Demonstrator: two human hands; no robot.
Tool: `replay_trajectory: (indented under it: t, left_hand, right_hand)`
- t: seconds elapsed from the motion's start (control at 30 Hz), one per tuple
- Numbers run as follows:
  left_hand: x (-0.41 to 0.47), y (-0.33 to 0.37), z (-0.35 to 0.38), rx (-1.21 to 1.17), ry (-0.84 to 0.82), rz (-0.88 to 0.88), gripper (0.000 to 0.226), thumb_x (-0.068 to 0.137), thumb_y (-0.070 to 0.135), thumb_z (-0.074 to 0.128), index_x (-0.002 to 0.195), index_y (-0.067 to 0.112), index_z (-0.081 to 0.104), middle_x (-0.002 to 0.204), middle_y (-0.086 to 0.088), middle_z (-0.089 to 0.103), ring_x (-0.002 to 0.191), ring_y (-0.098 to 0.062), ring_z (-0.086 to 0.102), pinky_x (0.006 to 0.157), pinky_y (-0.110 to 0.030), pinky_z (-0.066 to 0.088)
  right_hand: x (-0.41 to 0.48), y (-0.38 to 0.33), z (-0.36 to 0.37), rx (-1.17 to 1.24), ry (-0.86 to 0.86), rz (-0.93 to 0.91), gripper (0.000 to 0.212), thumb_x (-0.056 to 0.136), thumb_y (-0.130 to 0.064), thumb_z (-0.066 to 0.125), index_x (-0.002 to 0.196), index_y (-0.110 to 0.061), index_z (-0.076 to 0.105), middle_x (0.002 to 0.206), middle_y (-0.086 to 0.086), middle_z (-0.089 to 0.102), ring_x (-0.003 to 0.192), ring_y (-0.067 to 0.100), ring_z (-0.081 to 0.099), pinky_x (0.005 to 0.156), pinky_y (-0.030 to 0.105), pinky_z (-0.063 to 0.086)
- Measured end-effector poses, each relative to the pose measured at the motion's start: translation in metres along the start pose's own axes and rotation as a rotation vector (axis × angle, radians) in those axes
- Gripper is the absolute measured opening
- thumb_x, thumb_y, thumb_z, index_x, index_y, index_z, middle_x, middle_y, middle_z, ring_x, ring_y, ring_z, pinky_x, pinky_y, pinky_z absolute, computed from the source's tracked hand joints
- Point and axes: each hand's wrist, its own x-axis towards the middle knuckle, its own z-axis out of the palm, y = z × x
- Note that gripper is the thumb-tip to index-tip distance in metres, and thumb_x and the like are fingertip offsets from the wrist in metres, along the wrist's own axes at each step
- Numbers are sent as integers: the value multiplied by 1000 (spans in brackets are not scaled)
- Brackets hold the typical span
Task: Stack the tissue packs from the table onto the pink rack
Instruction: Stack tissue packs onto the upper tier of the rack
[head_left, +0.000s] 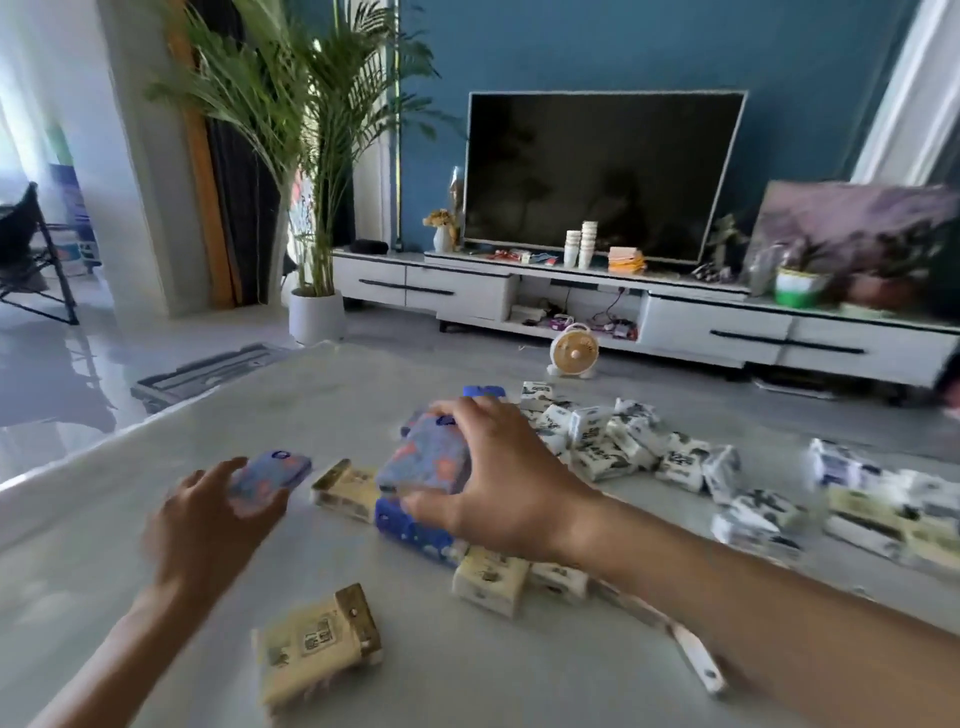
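Grips with the right hand a purple tissue pack blotched with pink, thumb at the near end and fingers curled over the far end. Holds it tilted, broad face toward the camera, long axis running away from the body and leaning slightly right. Keeps it directly over a dark blue pack lying on the grey table; cannot tell whether the two touch. Sets the fingertips of the left hand on the near end of a second purple pack, long axis pointing toward the far right; too blurred to tell whether gripped or only touched. Between the two purple packs, a cream pack flat on the table, long axis roughly left to right. Nearer the body, another cream pack, gold-edged end pointing far right. Under the right wrist, a third cream pack. Beyond the right hand, a blue pack and a heap of white-and-black packs lying at all angles, with more of them spread toward the right edge. Past the table, a small round fan on the floor, a dark television on a white cabinet, and a potted palm to the left.
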Motion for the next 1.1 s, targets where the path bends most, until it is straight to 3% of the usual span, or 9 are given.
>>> replay_trajectory:
  t: [0.1, 0.23, 0.37, 0.47, 0.6, 0.77, 0.9, 0.97, 1.1]
  left_hand:
    - [-35, 48, -43, -60, 33, 69, 48, 64, 49, 66, 102, 20, 64, 92, -18, 67, 75, -37, 61, 66, -42, 49]
    - [-77, 132, -97, -197, 21, 381, 31, 62, 53, 68, 89, 46, 55, 80, -1, 61, 67, -21, 55, 64, -34, 47]
    - [-120, 224, -134, -370, -88, 622, 25, 73, 58, 60, 96, 62, 50, 89, 23, 56, 70, -3, 54, 63, -11, 40]
    - [-160, 291, -140, -433, -161, 778, 39, 70, 60, 46, 103, 49, 63, 98, 23, 57, 90, 7, 52, 81, -6, 37]
    - [-231, 387, -142, -596, -137, 941, 47, 73, 54, 47, 103, 25, 69, 98, 22, 55, 94, 9, 49, 75, 5, 31]
    - [-298, 486, -118, -646, -217, 1026, 55, 81, 57, 41, 120, 23, 61, 106, 17, 52, 95, 0, 49, 76, -6, 39]
    - [-338, 534, -92, -598, -269, 1062, 53, 86, 58, 41, 121, 23, 60, 115, 9, 56, 106, -9, 50, 88, -23, 44]
    - [-355, 547, -80, -545, -279, 1059, 59, 81, 61, 32, 110, 21, 65, 107, 6, 60, 100, -14, 54, 81, -28, 48]
    - [-373, 559, -63, -421, -144, 1094, 49, 77, 54, 40, 76, 16, 71, 72, 3, 62, 69, -19, 60, 52, -24, 48]
  right_hand:
    - [-83, 5, -64, -8, 29, 1, 67, 72, -33, 72, 130, -29, 40, 122, -13, 38, 115, 2, 34, 94, 8, 28]
    - [-201, 4, -140, -108, 99, 47, 57, 68, -39, 69, 119, -43, 44, 115, -29, 38, 114, -8, 39, 91, 1, 28]
    - [-297, 18, -188, -385, 382, 146, 54, 67, -62, 60, 115, -40, 53, 119, -27, 50, 112, -6, 47, 91, 19, 34]
    - [-347, 33, -223, -377, 623, 219, 55, 60, -59, 62, 111, -37, 56, 118, -28, 53, 105, 2, 52, 86, 29, 36]
    - [-394, 57, -267, -223, 815, 323, 60, 51, -61, 60, 109, -52, 50, 111, -33, 49, 108, -10, 43, 88, 23, 37]
    - [-433, 104, -335, -203, 761, 495, 55, 50, -61, 63, 103, -55, 52, 112, -22, 53, 105, 0, 48, 87, 7, 33]
    - [-449, 137, -356, -286, 642, 548, 57, 67, -19, 81, 113, -36, 52, 113, -13, 51, 112, 8, 43, 85, 2, 29]
    - [-453, 142, -354, -272, 588, 525, 56, 70, -13, 78, 111, -38, 50, 113, -17, 49, 111, 3, 42, 85, -1, 28]
    - [-450, 146, -351, -338, 483, 529, 53, 74, -13, 72, 119, -31, 51, 117, -16, 47, 114, 5, 40, 94, 13, 32]
